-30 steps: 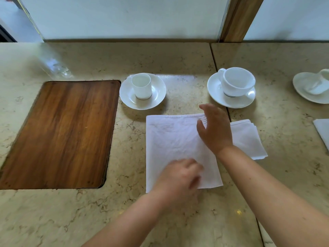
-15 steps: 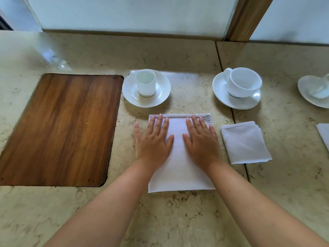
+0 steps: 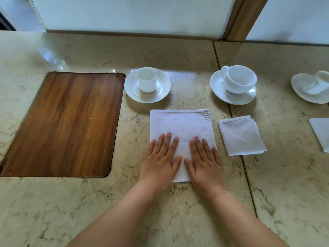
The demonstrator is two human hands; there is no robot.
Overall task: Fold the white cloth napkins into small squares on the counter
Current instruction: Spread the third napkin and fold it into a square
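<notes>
Both hands are lying flat on a white napkin (image 3: pixel 179 127) that is sitting on the beige stone counter (image 3: pixel 187 220), in front of the person. The left hand (image 3: pixel 160 161) is pressing on the near left part of the cloth and the right hand (image 3: pixel 204 163) is pressing on the near right part, side by side with the thumbs pointing toward each other and a narrow strip of cloth showing between them. The fingers of each hand are lying straight and slightly spread, gripping nothing. The napkin is lying as a flat rectangle with a stitched hem running along its far edge.

Just to the right of it, a folded napkin (image 3: pixel 242 136) is resting as a small square, apart from the first. At the far right edge of the view, a third white cloth (image 3: pixel 320 132) is showing only in part, so its fold is hard to judge.

Beyond the napkins, a small cup (image 3: pixel 146 80) is standing on a saucer (image 3: pixel 160 93), and a wider cup (image 3: pixel 238 79) is sitting on a second saucer (image 3: pixel 219 90). More white crockery (image 3: pixel 311 88) is sitting at the right edge. A brown wooden panel (image 3: pixel 65 123) is lying set into the counter on the left.
</notes>
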